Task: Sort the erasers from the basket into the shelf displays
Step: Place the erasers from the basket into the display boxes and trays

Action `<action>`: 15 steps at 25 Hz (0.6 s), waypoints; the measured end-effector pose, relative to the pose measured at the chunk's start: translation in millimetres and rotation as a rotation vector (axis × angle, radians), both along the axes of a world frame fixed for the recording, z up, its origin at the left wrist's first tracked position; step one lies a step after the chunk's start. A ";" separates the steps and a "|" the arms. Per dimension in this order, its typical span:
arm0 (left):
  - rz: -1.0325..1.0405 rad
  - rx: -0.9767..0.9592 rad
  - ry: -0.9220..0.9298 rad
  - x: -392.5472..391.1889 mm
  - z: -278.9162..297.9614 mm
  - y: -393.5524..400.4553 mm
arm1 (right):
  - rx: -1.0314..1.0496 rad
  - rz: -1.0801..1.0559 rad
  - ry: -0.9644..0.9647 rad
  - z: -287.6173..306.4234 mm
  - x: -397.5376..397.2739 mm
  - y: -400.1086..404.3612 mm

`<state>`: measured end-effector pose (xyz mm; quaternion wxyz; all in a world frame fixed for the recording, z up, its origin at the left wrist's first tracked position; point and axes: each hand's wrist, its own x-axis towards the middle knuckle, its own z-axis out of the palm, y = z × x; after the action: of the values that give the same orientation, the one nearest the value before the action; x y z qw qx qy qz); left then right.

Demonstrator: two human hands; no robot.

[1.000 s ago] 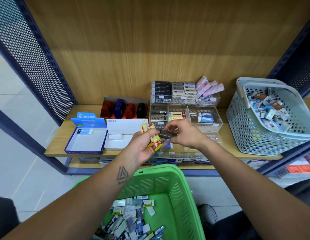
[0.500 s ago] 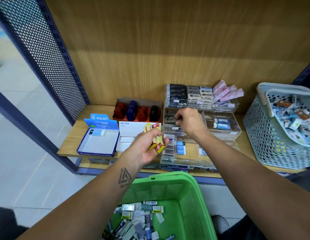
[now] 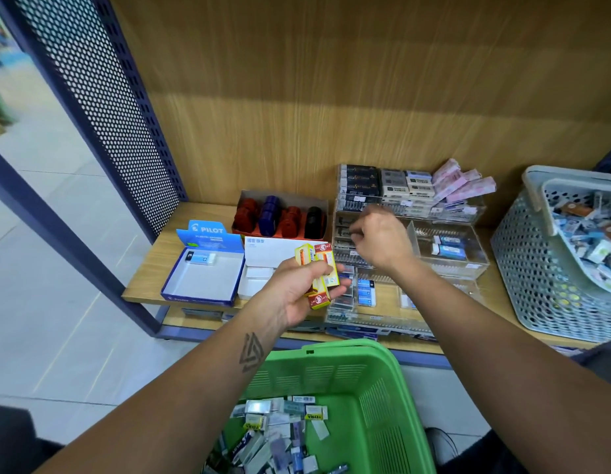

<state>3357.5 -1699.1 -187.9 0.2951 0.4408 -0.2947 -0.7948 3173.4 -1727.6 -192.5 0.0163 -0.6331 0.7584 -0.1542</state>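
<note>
While left hand (image 3: 297, 292) grips yellow-red eraser boxes (image 3: 319, 275), right hand (image 3: 379, 239) fingers curl over clear display (image 3: 447, 248); grasp unclear. "PILOT" box (image 3: 205, 265) left of fingers; green basket (image 3: 375, 388) below.

Green basket (image 3: 382, 381), slotted walls. Grey-blue basket (image 3: 536, 268), round holes. Yellow-red boxes (image 3: 319, 271). Blue-white box (image 3: 205, 265). Wood-grain shelf (image 3: 153, 268). Dark blue perforated panel (image 3: 102, 97).
</note>
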 end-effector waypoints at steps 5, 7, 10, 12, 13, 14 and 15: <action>-0.035 -0.045 -0.007 -4.3 7.9 4.8 | 0.323 0.216 -1.099 25.3 14.2 34.4; -0.083 -0.065 -0.016 -4.0 11.3 5.9 | 0.382 0.345 -1.020 33.0 5.0 46.1; -0.185 -0.071 -0.036 -7.5 13.2 10.7 | 0.400 0.457 -0.709 47.2 -16.2 55.1; -0.210 -0.020 -0.001 -12.6 14.4 12.5 | 0.392 0.460 -0.509 53.8 -32.2 57.9; -0.192 0.019 0.034 -14.8 14.5 11.4 | 0.342 0.418 -0.441 54.7 -41.0 57.1; -0.157 0.046 0.060 -16.9 13.5 8.7 | 0.259 0.336 -0.395 54.1 -50.3 55.3; -0.118 0.052 0.054 -18.3 11.9 4.9 | 0.155 0.212 -0.355 52.9 -59.7 52.7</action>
<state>3339.2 -1694.2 -175.9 0.2441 0.4085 -0.2912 -0.8299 3113.7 -1674.9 -139.5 0.2140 -0.6690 0.6825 -0.2020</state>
